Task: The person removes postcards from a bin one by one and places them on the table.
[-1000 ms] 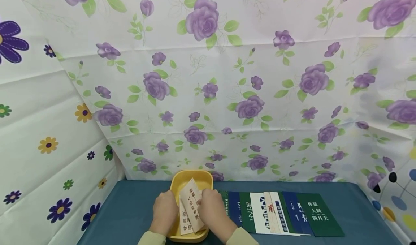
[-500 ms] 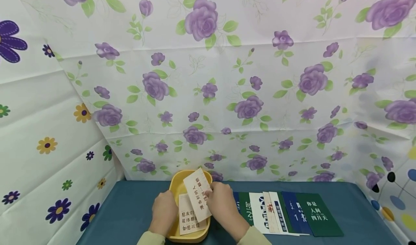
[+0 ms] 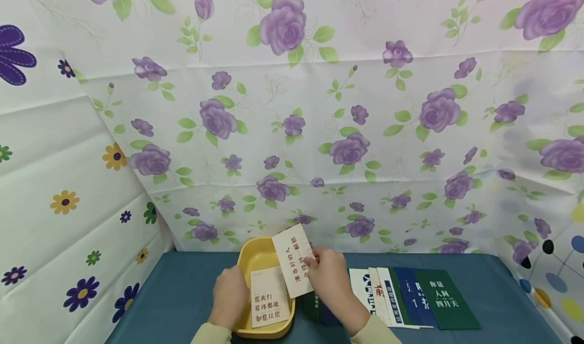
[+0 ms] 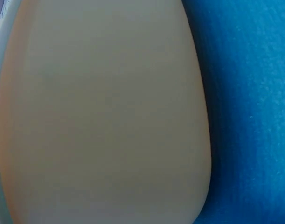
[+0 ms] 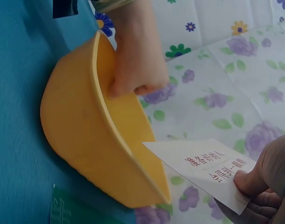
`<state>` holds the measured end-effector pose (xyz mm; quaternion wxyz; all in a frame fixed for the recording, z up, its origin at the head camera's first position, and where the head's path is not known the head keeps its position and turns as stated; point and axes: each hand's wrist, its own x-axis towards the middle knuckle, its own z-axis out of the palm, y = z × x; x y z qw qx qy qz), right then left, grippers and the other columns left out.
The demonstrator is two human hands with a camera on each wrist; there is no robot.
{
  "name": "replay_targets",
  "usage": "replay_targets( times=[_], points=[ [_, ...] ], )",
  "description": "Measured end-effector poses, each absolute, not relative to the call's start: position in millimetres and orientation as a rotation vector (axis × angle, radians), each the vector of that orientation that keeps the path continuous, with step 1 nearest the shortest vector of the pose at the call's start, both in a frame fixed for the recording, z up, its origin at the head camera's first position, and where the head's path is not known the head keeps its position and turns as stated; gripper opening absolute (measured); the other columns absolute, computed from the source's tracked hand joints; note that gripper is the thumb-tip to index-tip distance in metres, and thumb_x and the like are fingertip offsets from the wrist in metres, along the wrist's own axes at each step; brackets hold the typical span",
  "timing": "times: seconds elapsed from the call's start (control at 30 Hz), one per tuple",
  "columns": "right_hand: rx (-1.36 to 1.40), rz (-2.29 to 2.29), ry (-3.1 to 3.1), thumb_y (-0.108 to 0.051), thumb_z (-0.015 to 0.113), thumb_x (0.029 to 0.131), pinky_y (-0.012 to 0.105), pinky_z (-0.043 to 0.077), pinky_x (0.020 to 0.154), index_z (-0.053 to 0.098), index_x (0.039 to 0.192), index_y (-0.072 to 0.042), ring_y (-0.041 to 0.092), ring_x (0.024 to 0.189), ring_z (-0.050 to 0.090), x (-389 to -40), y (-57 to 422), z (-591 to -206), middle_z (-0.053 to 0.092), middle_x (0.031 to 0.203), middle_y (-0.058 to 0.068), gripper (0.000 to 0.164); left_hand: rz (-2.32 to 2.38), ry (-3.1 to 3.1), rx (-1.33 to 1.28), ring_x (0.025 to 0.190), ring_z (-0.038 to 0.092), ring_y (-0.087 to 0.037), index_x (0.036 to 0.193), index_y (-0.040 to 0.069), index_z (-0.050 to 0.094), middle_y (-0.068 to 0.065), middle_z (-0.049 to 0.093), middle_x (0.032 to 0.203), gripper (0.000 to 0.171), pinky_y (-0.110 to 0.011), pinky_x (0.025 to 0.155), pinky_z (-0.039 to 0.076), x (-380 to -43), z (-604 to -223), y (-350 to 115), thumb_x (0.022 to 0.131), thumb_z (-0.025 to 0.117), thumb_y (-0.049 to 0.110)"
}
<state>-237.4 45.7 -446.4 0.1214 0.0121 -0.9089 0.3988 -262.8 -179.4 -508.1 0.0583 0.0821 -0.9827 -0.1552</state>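
My right hand (image 3: 331, 273) pinches a cream card (image 3: 294, 263) with printed characters, thumb on its face, over the right rim of a yellow plastic bin (image 3: 257, 252). In the right wrist view the same card (image 5: 203, 163) tilts beside the bin (image 5: 81, 112), with my right hand (image 5: 263, 186) at its edge. My left hand (image 3: 231, 296) grips the bin's left rim, fingers curled over the wall; the right wrist view shows this left hand (image 5: 140, 70) too. Another cream card (image 3: 270, 303) lies inside the bin. A blurred pale surface fills most of the left wrist view.
Right of the bin, an overlapping row of cards lies on the blue-green table (image 3: 146, 298), ending in a green card (image 3: 444, 301). My right hand and forearm cover part of that row. A flowered sheet (image 3: 319, 131) hangs behind the table.
My right hand has lifted the cream card up and rightward from the bin, uncovering the other card inside it. My left hand has stayed at the rim.
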Motion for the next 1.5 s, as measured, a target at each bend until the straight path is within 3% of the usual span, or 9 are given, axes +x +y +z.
replay_targets(
  times=[0.37, 0.6, 1.1, 1.5],
  points=[
    [-0.067, 1.142, -2.624, -0.024, 0.066, 0.087, 0.025, 0.037, 0.043, 0.068, 0.087, -0.016, 0.009, 0.046, 0.048, -234.4, 78.1, -447.8, 0.058, 0.059, -0.005, 0.008, -0.474, -2.976, 0.248, 0.062, 0.065, -0.028, 0.086, -0.005, 0.064, -0.016, 0.064, 0.071, 0.011, -0.037, 0.049, 0.05, -261.9, -506.4, -178.8, 0.077, 0.068, 0.0],
    [-0.111, 1.136, -2.609, -0.023, 0.065, 0.087, 0.025, 0.04, 0.045, 0.069, 0.096, -0.012, 0.007, 0.051, 0.053, -232.2, 97.4, -447.1, 0.065, 0.069, -0.002, 0.014, -0.478, -3.017, 0.27, 0.063, 0.065, -0.029, 0.088, -0.006, 0.064, -0.017, 0.064, 0.072, 0.013, -0.039, 0.05, 0.05, -260.3, -505.2, -177.5, 0.077, 0.068, 0.0],
    [-0.182, 1.071, -2.578, -0.022, 0.065, 0.088, 0.026, 0.039, 0.042, 0.07, 0.093, -0.01, 0.01, 0.048, 0.053, -226.6, 139.3, -442.8, 0.065, 0.065, 0.001, 0.014, -0.469, -2.995, 0.256, 0.062, 0.065, -0.03, 0.087, -0.006, 0.064, -0.017, 0.064, 0.071, 0.012, -0.039, 0.049, 0.05, -260.5, -505.8, -178.6, 0.076, 0.068, -0.001],
    [-0.259, 1.003, -2.606, -0.028, 0.063, 0.089, 0.027, 0.042, 0.045, 0.068, 0.101, -0.008, 0.012, 0.052, 0.055, -222.5, 177.1, -440.8, 0.065, 0.068, 0.002, 0.024, -0.474, -2.98, 0.247, 0.062, 0.065, -0.03, 0.085, -0.005, 0.063, -0.017, 0.063, 0.07, 0.012, -0.039, 0.048, 0.049, -261.8, -507.7, -178.8, 0.075, 0.068, 0.0]
  ],
)
